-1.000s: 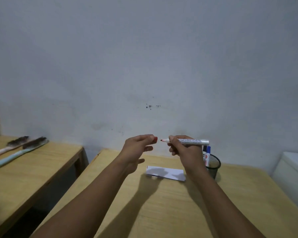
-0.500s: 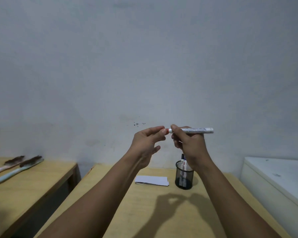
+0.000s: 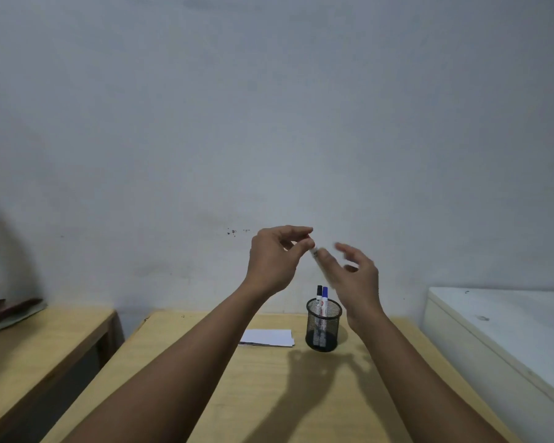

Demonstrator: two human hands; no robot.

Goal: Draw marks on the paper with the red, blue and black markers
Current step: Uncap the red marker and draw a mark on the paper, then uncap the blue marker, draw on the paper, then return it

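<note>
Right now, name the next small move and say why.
Probably lower the red marker into the mesh cup: the left hand pinches its upper end, the right hand is blurred beside it, and the black marker and blue marker stand in that cup.

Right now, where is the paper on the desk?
In the head view the paper lies flat on the middle desk, just left of the black mesh pen cup, below the raised left hand.

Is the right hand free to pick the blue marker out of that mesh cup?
Probably not yet: the right hand seems busy with a blurred marker. The blue marker itself stands exposed in the mesh cup, just below.
</note>
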